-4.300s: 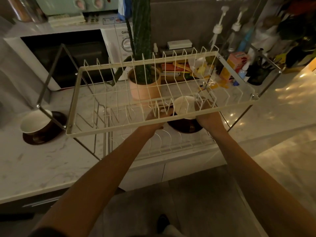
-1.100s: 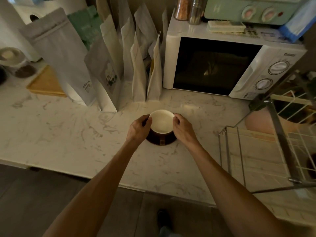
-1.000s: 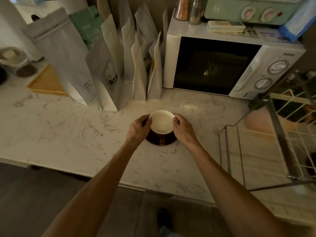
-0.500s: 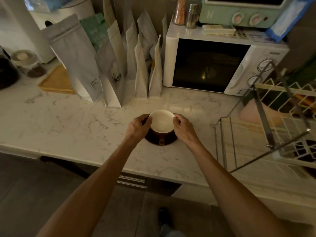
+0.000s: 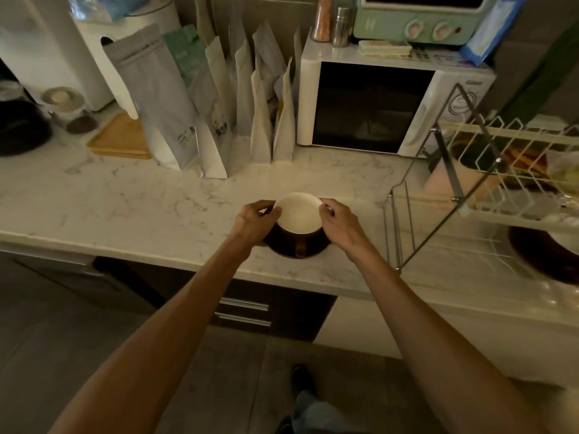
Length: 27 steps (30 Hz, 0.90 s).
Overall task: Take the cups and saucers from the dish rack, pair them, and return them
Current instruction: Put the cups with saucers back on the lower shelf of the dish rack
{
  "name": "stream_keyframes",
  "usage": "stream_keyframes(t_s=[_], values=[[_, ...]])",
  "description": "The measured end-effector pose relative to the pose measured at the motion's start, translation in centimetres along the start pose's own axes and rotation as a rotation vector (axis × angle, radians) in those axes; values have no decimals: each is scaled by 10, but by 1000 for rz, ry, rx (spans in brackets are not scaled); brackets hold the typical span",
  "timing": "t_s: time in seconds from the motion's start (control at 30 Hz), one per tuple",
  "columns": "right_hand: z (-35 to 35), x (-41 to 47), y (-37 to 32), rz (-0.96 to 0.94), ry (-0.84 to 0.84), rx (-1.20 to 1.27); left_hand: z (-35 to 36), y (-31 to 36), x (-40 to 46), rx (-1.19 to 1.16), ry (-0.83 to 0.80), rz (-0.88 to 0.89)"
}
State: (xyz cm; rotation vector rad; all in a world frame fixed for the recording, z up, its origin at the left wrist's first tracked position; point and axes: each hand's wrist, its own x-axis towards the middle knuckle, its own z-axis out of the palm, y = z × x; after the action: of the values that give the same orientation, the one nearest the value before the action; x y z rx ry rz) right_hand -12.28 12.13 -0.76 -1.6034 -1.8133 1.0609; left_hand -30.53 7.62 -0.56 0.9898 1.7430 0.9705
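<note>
A brown cup with a cream inside sits on a dark brown saucer on the marble counter, its handle facing me. My left hand grips the pair on the left side and my right hand on the right. The wire dish rack stands at the right edge; on its lower tier rests a second cup on a dark saucer, partly cut off by the frame.
A white microwave stands behind, with a green toaster oven on top. Several paper bags line the back wall. A wooden tray and jars are at the left. The counter edge is near me.
Earlier both hands set a cup and saucer in the rack's lower tier; now they hold the other pair on the counter to the left. In the last second only the camera view shifted.
</note>
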Motion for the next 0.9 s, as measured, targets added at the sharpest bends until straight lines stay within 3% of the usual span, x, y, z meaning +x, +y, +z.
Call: stream_keyframes(t_s=[0.3,0.9], values=[[-18,-58,3,20,32,22,9,2,-56,-49,-29,-11],[-95,-132,46,157,-102,101,75,-3,-140,-63,-149,-17]])
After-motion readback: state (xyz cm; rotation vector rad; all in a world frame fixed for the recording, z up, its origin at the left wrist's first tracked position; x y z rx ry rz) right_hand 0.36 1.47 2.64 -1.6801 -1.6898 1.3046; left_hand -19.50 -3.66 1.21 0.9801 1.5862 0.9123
